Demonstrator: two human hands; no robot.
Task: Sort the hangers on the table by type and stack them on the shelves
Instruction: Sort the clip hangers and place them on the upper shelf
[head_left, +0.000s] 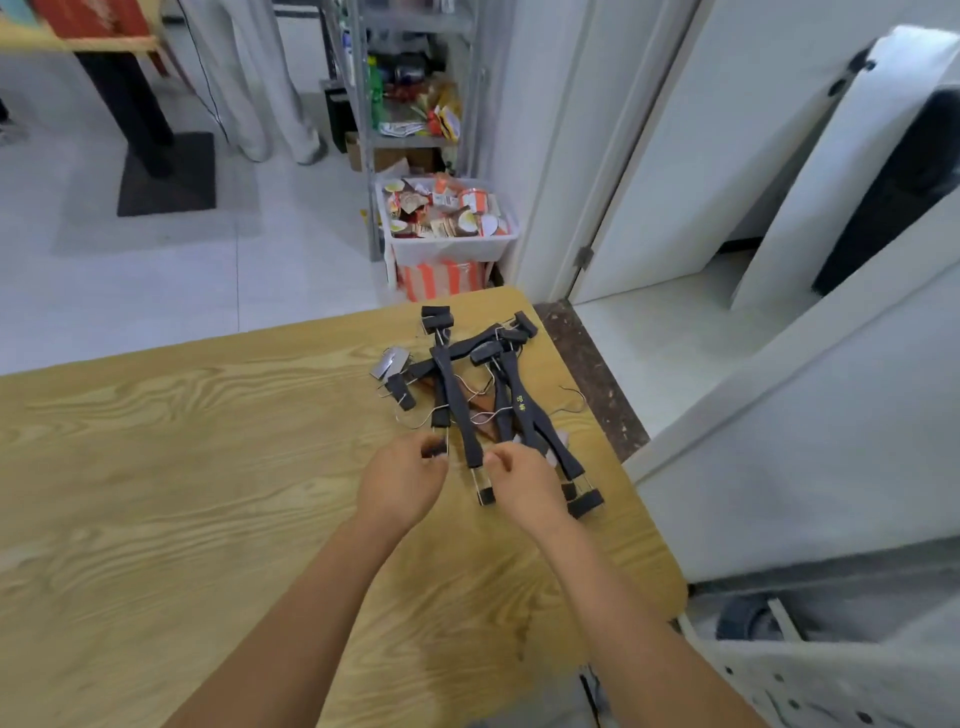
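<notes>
A tangled pile of black clip hangers (470, 395) with thin wire hooks lies near the right end of the wooden table (182, 467). A brown wooden hanger (483, 413) shows underneath, and a silver clip (389, 362) sits at the pile's left. My left hand (402, 480) is at the near edge of the pile, fingers pinched on a black clip (435, 448) of one hanger. My right hand (524, 486) rests beside it, fingers curled over the lower ends of the black hangers; what it grips is hidden.
A metal shelf rack (415, 78) with packets and bottles stands beyond the table, with a white bin (452, 244) of cups and wrappers at its foot. A person's legs (260, 93) stand at the back. White doors and panels line the right side.
</notes>
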